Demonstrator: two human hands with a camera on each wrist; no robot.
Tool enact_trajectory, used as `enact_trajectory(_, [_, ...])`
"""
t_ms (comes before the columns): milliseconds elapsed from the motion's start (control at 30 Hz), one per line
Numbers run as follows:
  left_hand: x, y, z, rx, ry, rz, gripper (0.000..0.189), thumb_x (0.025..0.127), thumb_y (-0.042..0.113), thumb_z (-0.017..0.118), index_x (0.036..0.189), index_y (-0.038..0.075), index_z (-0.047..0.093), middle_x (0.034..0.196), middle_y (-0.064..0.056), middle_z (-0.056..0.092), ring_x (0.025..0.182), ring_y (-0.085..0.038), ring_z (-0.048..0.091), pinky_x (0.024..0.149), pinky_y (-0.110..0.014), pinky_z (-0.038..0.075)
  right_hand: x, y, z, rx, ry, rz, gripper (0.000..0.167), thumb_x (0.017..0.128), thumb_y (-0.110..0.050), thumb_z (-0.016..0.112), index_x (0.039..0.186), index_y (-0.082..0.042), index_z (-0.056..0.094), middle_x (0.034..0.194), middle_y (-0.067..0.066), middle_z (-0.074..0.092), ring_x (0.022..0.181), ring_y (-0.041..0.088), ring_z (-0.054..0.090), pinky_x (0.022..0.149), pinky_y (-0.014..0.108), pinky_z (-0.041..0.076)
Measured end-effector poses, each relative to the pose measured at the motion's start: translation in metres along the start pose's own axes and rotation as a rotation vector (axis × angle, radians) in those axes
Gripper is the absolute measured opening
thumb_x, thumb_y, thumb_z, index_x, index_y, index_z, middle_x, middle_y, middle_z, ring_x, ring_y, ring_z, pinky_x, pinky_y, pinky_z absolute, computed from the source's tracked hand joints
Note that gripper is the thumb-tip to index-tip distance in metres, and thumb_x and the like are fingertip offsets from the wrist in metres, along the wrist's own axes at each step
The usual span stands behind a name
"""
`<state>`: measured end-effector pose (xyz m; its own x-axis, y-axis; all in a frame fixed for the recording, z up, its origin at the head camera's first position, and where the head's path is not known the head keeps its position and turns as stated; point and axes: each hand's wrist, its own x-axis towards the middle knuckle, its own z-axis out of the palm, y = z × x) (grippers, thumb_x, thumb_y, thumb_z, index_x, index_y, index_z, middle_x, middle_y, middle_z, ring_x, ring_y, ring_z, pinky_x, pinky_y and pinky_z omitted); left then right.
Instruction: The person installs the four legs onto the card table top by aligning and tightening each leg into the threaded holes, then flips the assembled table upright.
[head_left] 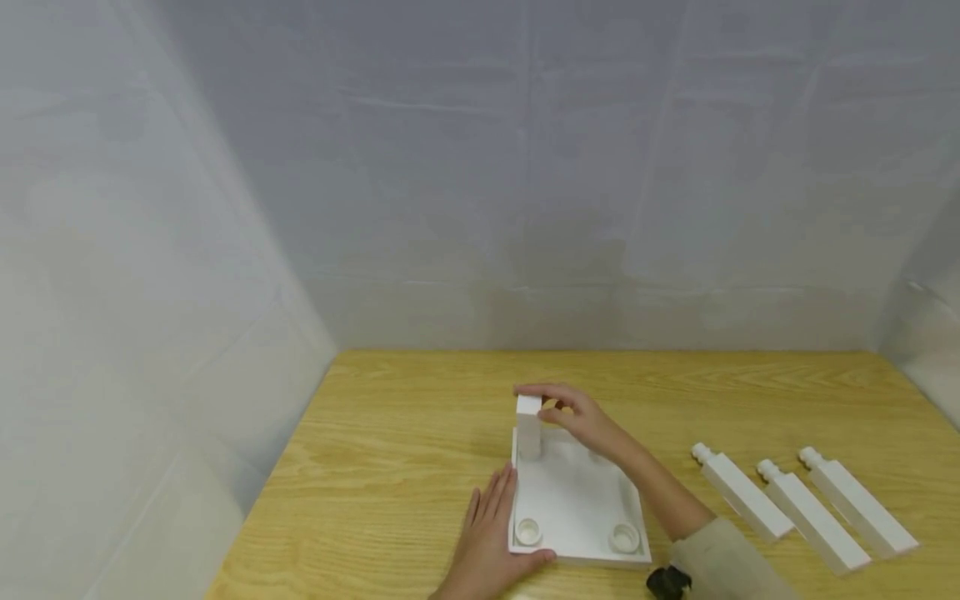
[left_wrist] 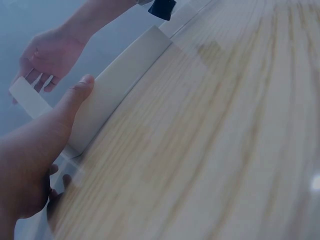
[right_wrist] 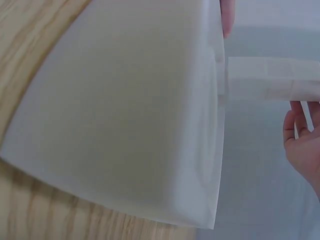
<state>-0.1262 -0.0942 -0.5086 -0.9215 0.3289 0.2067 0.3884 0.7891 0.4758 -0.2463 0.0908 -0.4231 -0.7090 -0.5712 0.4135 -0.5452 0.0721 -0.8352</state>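
Observation:
A white square panel [head_left: 573, 504] with raised edges lies on the table, round sockets [head_left: 528, 532] at its near corners. At its far left corner a white square leg [head_left: 529, 432] stands upright. My right hand [head_left: 583, 423] holds the leg near its top, a finger across the top and the thumb at its right side. My left hand [head_left: 486, 537] rests against the panel's near left corner, fingers straight along the left side and thumb at the front edge. In the right wrist view the panel [right_wrist: 110, 110] hides the leg's lower end.
Three more white legs [head_left: 742, 496] with knobbed ends lie side by side on the wooden table [head_left: 375, 475], right of the panel. Pale sheeting [head_left: 480, 208] hangs behind the table and at both sides. A dark device [head_left: 667, 582] is on the right wrist.

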Motion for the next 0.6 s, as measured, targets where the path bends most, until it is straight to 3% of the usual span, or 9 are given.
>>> enact_trajectory(167, [0.0, 0.0, 0.0, -0.008, -0.001, 0.002, 0.109, 0.07, 0.067, 0.061, 0.145, 0.001, 0.019, 0.149, -0.011, 0.021, 0.135, -0.028, 0.017, 0.107, -0.05, 0.013, 0.0, 0.001, 0.0, -0.017, 0.033, 0.025, 0.034, 0.086, 0.007, 0.055, 0.121, 0.007, 0.054, 0.122, 0.02, 0.053, 0.098, 0.027, 0.049, 0.076, 0.035, 0.043])
enact_trajectory(400, [-0.001, 0.001, 0.0, -0.011, -0.016, -0.002, 0.108, 0.07, 0.067, 0.061, 0.145, 0.002, 0.018, 0.15, -0.011, 0.02, 0.136, -0.028, 0.016, 0.107, -0.051, 0.013, 0.001, 0.002, 0.011, -0.269, 0.192, 0.095, 0.034, 0.082, -0.021, 0.071, 0.113, -0.01, 0.063, 0.097, 0.0, 0.054, 0.082, 0.016, 0.048, 0.069, 0.031, 0.045])
enact_trajectory(500, [-0.001, 0.001, 0.0, -0.016, -0.022, -0.004, 0.108, 0.071, 0.066, 0.061, 0.146, 0.002, 0.017, 0.15, -0.011, 0.019, 0.136, -0.029, 0.016, 0.107, -0.051, 0.013, 0.001, 0.0, 0.015, -0.318, 0.208, 0.076, 0.034, 0.082, -0.024, 0.07, 0.112, -0.01, 0.062, 0.098, 0.0, 0.053, 0.084, 0.016, 0.049, 0.07, 0.034, 0.047])
enact_trajectory(600, [-0.001, 0.001, -0.001, -0.019, -0.025, -0.007, 0.108, 0.071, 0.067, 0.06, 0.146, 0.001, 0.017, 0.15, -0.011, 0.019, 0.136, -0.029, 0.016, 0.107, -0.052, 0.013, 0.001, -0.003, 0.015, -0.288, 0.187, 0.048, 0.033, 0.085, -0.019, 0.067, 0.114, -0.006, 0.06, 0.105, 0.004, 0.055, 0.092, 0.02, 0.05, 0.077, 0.04, 0.047])
